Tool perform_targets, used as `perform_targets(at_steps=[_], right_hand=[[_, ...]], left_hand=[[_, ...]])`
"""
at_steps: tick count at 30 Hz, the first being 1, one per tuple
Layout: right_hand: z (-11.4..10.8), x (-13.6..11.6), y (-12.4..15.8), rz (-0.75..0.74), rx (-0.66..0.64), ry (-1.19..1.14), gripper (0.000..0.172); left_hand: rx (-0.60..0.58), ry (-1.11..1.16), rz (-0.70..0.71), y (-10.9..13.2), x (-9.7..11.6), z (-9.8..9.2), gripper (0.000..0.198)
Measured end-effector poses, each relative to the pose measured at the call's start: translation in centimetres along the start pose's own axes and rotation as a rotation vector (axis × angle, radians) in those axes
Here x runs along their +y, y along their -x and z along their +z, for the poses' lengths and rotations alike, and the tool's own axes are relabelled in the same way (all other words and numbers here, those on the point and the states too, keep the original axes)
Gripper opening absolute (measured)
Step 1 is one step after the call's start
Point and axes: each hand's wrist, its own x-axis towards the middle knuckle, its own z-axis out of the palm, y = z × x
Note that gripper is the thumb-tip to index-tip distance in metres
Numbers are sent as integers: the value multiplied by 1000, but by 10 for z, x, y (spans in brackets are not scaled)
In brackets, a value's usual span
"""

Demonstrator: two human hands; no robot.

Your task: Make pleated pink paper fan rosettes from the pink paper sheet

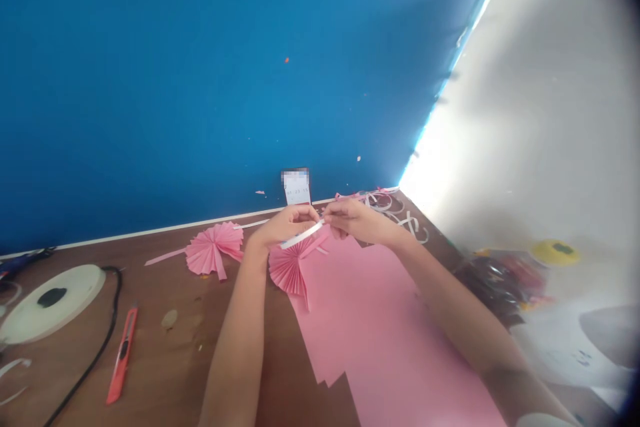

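Note:
My left hand (287, 223) and my right hand (356, 220) meet over the back part of the table. A narrow white strip (301, 235) runs slantwise between them, its upper end pinched by my right fingertips. The fingers of my left hand are closed on the strip too. Just beneath them is a pleated pink paper fan (289, 271), overlapping a large pink paper sheet (380, 327). Another pleated pink fan (205, 250), with pink strips hanging from it, lies to the left of my left hand.
A red box cutter (123, 357) and a black cable (103, 347) lie at left, beside a round pale disc (75, 290). A phone (297, 187) leans against the blue wall (200, 80). Curled white strips (410, 223) sit at the back right corner.

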Motion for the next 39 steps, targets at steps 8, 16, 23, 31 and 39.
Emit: perform_targets(at_steps=[8, 16, 23, 31, 39], right_hand=[[4, 8, -8, 109, -112, -652, 24], [6, 12, -11, 86, -111, -746, 29], [3, 10, -8, 73, -56, -587, 36], [-1, 5, -6, 91, 16, -288, 30], [-7, -7, 3, 156, -242, -26, 37]], left_hand=[[3, 272, 133, -7, -16, 3, 27], [-32, 288, 175, -9, -20, 1, 23], [-44, 275, 185, -8, -20, -1, 21], [-23, 243, 75, -2, -11, -3, 25], [-299, 237, -36, 4, -15, -10, 31]])
